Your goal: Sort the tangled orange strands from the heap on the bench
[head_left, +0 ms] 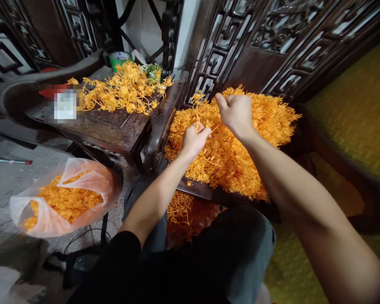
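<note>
A big heap of orange thread-like strands (240, 152) lies on a dark wooden seat in front of me. My left hand (194, 139) is closed around a small bunch of these strands above the heap's left side. My right hand (236, 113) hovers just right of it, fingers curled and pinching strands pulled up from the pile. A thin strand (198, 114) stretches between the two hands. Both forearms reach over my lap.
A clear plastic bag (63, 198) holding orange strands sits on the floor at left. A dark wooden side table (114, 126) carries another spread of strands (123, 90) and a green tub (119, 58). Carved wooden panels (272, 46) stand behind; a yellow cushion (361, 105) lies at right.
</note>
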Demonstrator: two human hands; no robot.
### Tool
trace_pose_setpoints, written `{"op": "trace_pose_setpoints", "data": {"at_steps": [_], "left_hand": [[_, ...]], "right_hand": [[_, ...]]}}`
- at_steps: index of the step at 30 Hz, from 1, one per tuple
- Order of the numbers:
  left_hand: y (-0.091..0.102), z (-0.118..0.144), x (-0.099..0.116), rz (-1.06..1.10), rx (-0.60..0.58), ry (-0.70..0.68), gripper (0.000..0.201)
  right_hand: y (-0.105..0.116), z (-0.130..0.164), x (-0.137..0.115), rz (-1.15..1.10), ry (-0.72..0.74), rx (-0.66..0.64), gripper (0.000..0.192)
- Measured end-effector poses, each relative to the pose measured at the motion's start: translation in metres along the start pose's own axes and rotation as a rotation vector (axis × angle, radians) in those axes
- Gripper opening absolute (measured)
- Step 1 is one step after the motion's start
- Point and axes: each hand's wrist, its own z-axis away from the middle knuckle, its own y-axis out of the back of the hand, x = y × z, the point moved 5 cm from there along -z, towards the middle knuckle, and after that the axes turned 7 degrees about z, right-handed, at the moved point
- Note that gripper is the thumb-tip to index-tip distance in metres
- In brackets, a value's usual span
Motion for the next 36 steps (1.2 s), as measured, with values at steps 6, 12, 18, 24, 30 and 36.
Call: {"op": "trace_pose_setpoints", "data": {"at_steps": [6, 12, 18, 24, 30, 36], "left_hand": [[0.008, -0.008, -0.006, 0.021, 0.014, -0.016, 0.037], [0.000, 0.008, -0.014, 0.141, 0.001, 0.025, 0.043], [0.006, 0.007, -0.029, 0.245, 0.237, -0.047, 0.039], [0.003, 0.007, -0.027, 0.173, 0.062, 0.037, 0.044], [0.013, 0.012, -0.019, 0.220, -0.004, 0.050, 0.045], [0.017, 0.009, -0.008, 0.218, -0.054, 0.034, 0.049]], "right_hand": [[-0.006, 0.047, 0.001, -0.139, -0.132, -0.143, 0.068], [-0.010, 0.096, -0.001, -0.367, -0.267, 0.009, 0.066], [0.027, 0.155, -0.047, -0.225, -0.065, 0.223, 0.062], [0.033, 0.151, -0.020, -0.856, -0.498, 0.047, 0.054], [0.029, 0.121, 0.007, -1.392, -0.779, -0.266, 0.015], [0.035, 0.103, 0.026, -1.268, -0.667, -0.236, 0.048]]}}
